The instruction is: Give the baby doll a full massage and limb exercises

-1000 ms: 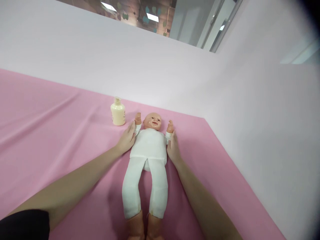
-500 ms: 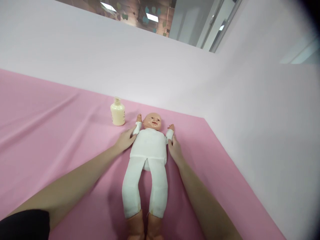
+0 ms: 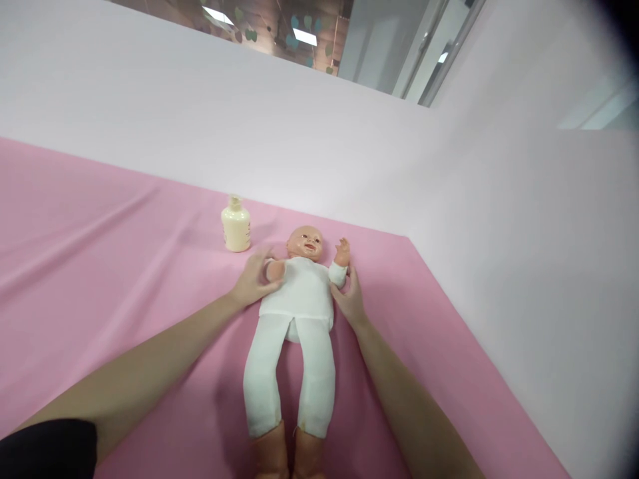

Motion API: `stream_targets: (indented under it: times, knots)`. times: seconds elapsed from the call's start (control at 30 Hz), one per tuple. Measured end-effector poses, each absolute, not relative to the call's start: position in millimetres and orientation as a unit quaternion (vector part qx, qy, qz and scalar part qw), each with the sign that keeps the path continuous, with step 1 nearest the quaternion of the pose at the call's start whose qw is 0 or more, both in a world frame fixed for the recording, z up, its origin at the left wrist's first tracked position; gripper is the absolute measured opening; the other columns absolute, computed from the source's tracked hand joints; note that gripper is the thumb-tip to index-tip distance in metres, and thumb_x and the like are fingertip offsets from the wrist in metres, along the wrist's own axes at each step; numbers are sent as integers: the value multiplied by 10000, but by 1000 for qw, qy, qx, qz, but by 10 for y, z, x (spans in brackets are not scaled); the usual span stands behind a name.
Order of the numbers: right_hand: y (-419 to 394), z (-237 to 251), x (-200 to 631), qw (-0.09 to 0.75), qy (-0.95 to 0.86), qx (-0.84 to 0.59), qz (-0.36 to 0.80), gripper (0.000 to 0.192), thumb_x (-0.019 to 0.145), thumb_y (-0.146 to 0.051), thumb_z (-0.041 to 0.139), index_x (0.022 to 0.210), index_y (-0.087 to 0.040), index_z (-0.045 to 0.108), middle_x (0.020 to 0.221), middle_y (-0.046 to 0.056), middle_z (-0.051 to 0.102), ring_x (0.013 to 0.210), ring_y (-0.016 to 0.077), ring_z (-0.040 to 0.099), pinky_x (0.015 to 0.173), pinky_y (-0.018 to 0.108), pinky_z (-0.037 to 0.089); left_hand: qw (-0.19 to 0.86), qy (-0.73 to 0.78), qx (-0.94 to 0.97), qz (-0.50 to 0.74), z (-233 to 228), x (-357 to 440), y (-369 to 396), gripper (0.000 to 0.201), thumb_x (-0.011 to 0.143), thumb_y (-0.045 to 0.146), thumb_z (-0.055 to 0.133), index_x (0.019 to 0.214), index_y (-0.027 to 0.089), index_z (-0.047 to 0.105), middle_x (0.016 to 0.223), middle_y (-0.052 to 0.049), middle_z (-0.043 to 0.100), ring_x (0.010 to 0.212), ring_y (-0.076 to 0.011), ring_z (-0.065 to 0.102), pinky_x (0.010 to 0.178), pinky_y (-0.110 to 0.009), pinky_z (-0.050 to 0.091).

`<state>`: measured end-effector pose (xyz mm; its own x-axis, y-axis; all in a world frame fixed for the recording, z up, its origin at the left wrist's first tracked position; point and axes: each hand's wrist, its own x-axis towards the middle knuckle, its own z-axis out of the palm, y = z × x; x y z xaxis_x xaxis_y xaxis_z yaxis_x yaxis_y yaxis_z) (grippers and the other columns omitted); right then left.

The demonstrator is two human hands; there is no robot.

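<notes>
A baby doll [image 3: 297, 293] in a white top and white trousers lies on its back, head toward the wall and bare feet toward me. My left hand [image 3: 252, 279] is around the doll's arm on the left, thumb below it and blurred fingers above. That arm is bent, with the doll's small hand [image 3: 276, 269] turned toward me. On the other side, my right hand [image 3: 351, 297] grips the doll's white-sleeved arm [image 3: 338, 273], thumb on the near side and fingers partly behind. The doll's hand there [image 3: 342, 251] points up.
A cream pump bottle [image 3: 236, 227] stands upright left of the doll's head. Pink cloth [image 3: 124, 279] with some folds covers the surface. White walls [image 3: 249, 120] rise at the back and right, with a window [image 3: 279, 30] above the back one.
The doll's left-side arm has swung inward and toward me, with my left hand's fingers spreading. The right-side arm has turned, its hand now more upright. The bottle has stayed put.
</notes>
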<state>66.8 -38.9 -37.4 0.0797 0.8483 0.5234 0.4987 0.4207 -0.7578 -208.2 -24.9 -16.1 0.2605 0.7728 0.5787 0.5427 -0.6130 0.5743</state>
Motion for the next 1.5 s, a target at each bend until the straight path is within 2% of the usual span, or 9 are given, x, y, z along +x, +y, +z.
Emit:
stream_targets:
  times: [0.17, 0.4, 0.6, 0.73, 0.87, 0.97, 1.17, 1.33, 1.5]
  knots:
    - [-508, -269, 631, 489, -746, -441, 99, 372, 717, -236, 580, 1088, -226, 548, 1055, 72, 596, 1020, 255, 550, 969, 436, 421, 120, 347, 842, 395, -143, -2066, -289, 445, 731, 449, 635, 1106, 224, 554, 1057, -66, 644, 1046, -241, 575, 1001, -414, 388]
    - [-478, -375, 643, 480, -732, -468, 120, 438, 766, -255, 546, 1200, -224, 498, 1181, 95, 564, 1139, 259, 521, 1010, 435, 414, 134, 376, 826, 398, -162, -2065, -277, 414, 737, 451, 621, 1067, 214, 546, 1081, -75, 630, 1061, -248, 566, 1004, -422, 393]
    - [-360, -447, 601, 468, -703, -516, 143, 701, 872, -349, 459, 1462, -147, 141, 1487, 174, 304, 1386, 267, 304, 1127, 477, 274, 155, 454, 767, 426, -270, -2061, -186, 501, 841, 399, 505, 1267, 152, 414, 1201, -130, 550, 1153, -279, 505, 1057, -481, 346]
    - [-309, -493, 625, 452, -675, -557, 175, 813, 898, -403, 397, 1476, -94, -84, 1547, 207, 135, 1443, 292, 150, 1121, 533, 251, 177, 468, 737, 454, -314, -2053, -113, 521, 912, 353, 400, 1366, 124, 284, 1283, -164, 483, 1221, -273, 458, 1077, -483, 333]
    - [-279, -538, 660, 432, -675, -576, 164, 783, 909, -402, 352, 1482, -99, -87, 1567, 172, 67, 1450, 293, 106, 1128, 540, 233, 178, 474, 729, 460, -371, -2050, -59, 716, 911, 312, 398, 1471, 128, -6, 1429, -193, 334, 1363, -289, 292, 1128, -493, 247]
    - [-263, -562, 688, 415, -670, -595, 154, 737, 910, -385, 347, 1497, -141, -25, 1570, 134, 102, 1442, 301, 150, 1131, 541, 232, 184, 499, 730, 429, -425, -2064, -31, 761, 910, 313, 387, 1478, 114, -78, 1472, -216, 264, 1386, -317, 246, 1123, -519, 236]
    - [-259, -571, 741, 412, -668, -602, 146, 660, 919, -362, 324, 1504, -210, 59, 1559, 80, 194, 1419, 276, 247, 1119, 519, 279, 167, 514, 741, 398, -450, -2095, -14, 651, 930, 323, 329, 1490, 124, 66, 1473, -198, 301, 1363, -330, 301, 1101, -535, 275]
    - [-292, -498, 724, 430, -671, -592, 121, 574, 917, -340, 338, 1465, -196, 249, 1469, 122, 379, 1343, 270, 382, 1079, 500, 344, 137, 531, 739, 391, -383, -2098, -43, 587, 934, 315, 295, 1460, 74, 196, 1460, -200, 331, 1355, -305, 317, 1113, -499, 273]
    - [-297, -464, 720, 421, -667, -605, 107, 546, 901, -334, 367, 1409, -136, 349, 1371, 172, 473, 1260, 286, 461, 1044, 499, 376, 122, 551, 741, 363, -345, -2098, -61, 490, 907, 321, 347, 1344, 107, 404, 1322, -161, 495, 1228, -286, 462, 1045, -457, 370]
